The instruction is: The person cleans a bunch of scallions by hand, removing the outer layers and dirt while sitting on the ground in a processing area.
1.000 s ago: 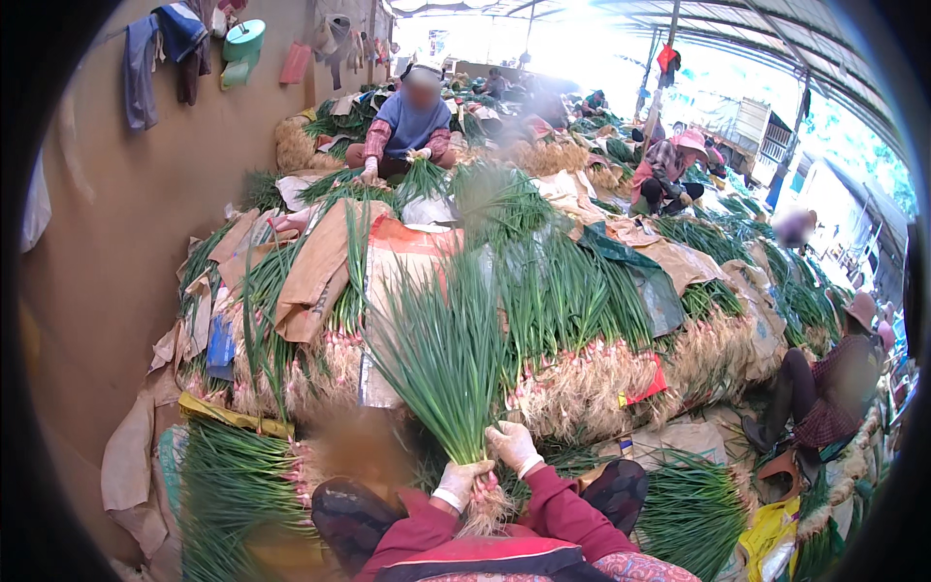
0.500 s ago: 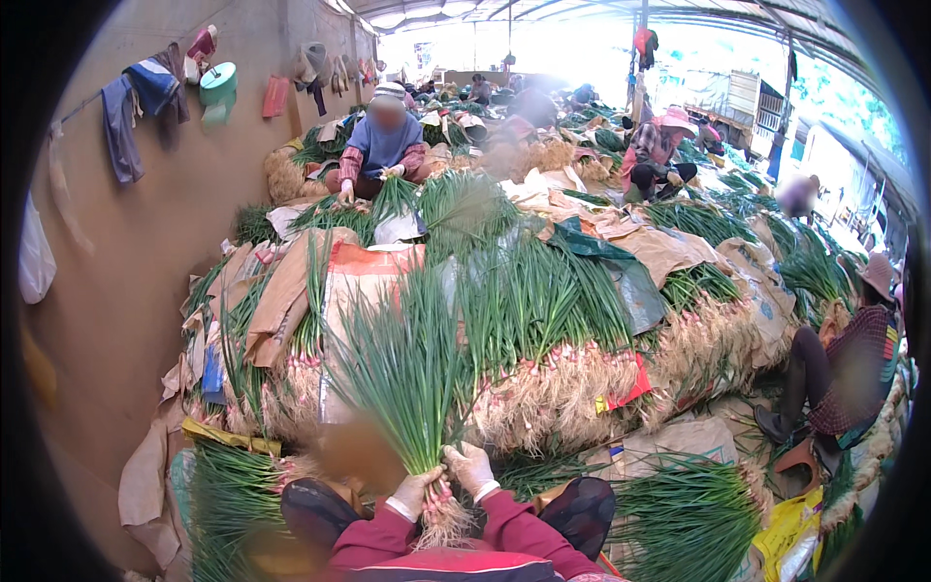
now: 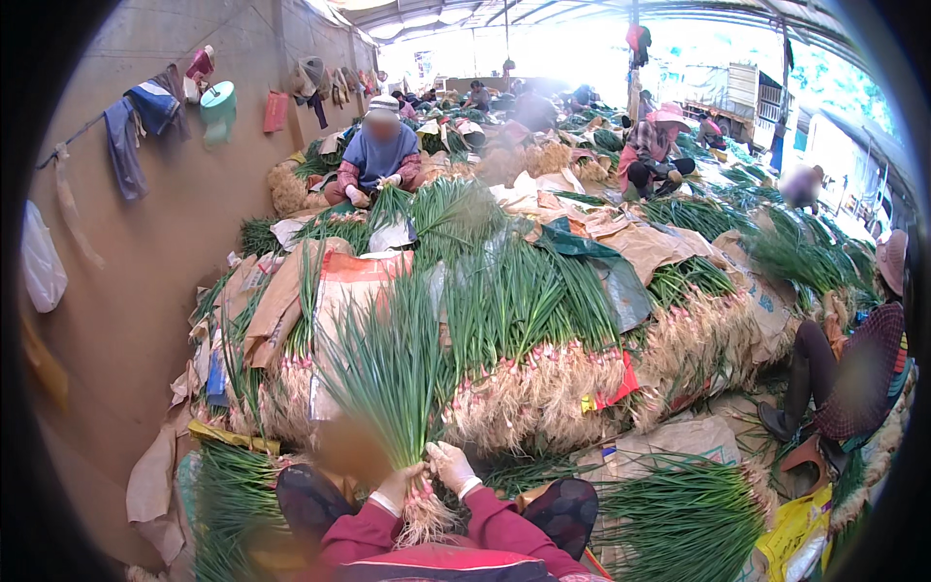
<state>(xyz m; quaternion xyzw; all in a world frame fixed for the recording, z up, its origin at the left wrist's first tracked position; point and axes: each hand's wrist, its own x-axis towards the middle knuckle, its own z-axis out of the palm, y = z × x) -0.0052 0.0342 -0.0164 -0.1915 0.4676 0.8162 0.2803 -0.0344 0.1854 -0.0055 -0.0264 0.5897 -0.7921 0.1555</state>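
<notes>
A bunch of spring onions (image 3: 390, 393) stands upright in front of me, green leaves fanning up and pale roots hanging below. My left hand (image 3: 399, 487), in a whitish glove, is closed round the stalks just above the roots. At the bunch's right side, my gloved right hand (image 3: 451, 467) has its fingers bent against the same stalks; its fingertips are partly hidden. Behind the bunch lies a long heap of spring onions (image 3: 529, 388), roots toward me. A dark blurred spot covers part of the view left of my hands.
More spring onions (image 3: 684, 519) lie at my right on sacking, and another pile (image 3: 238, 504) at my left. A co-worker (image 3: 380, 155) sits beyond the heap; another person (image 3: 858, 373) sits at the far right. Clothes (image 3: 124, 145) hang along the left wall (image 3: 194, 262).
The view has shifted slightly. Both hands still hold the bunch and sit slightly farther left in the picture. At the right, the seated person's hat has moved toward the picture's edge.
</notes>
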